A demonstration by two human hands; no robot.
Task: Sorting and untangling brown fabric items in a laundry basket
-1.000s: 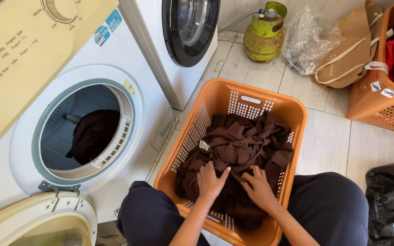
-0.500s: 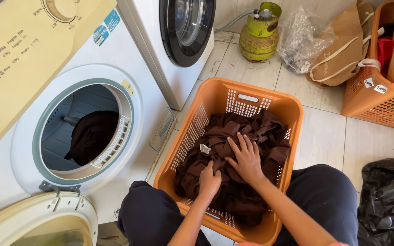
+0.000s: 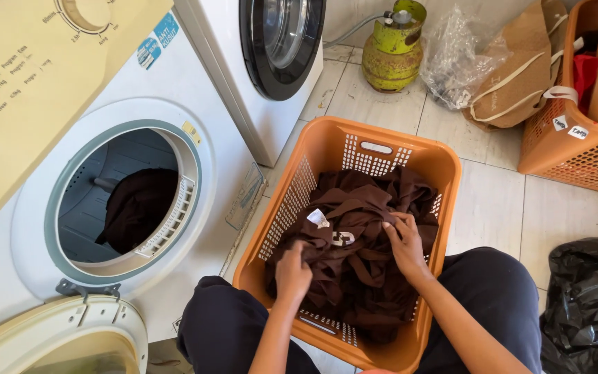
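While both hands (image 3: 292, 272) (image 3: 405, 242) grasp brown cloth (image 3: 354, 277), open dryer (image 3: 122, 201) beside basket (image 3: 327, 145).

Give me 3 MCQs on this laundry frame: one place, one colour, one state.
1. Where does the brown clothing lie?
A. on the tiles
B. in the orange basket
C. on the black bag

2. What colour is the gas cylinder?
A. yellow-green
B. blue
C. red

3. How is the dryer door?
A. shut
B. missing
C. swung open

Answers:
1 B, the basket walls surround the pile, which the left hand and right hand both grip.
2 A, its body is yellow-green and worn.
3 C, the drum opening is exposed, a dark garment inside.
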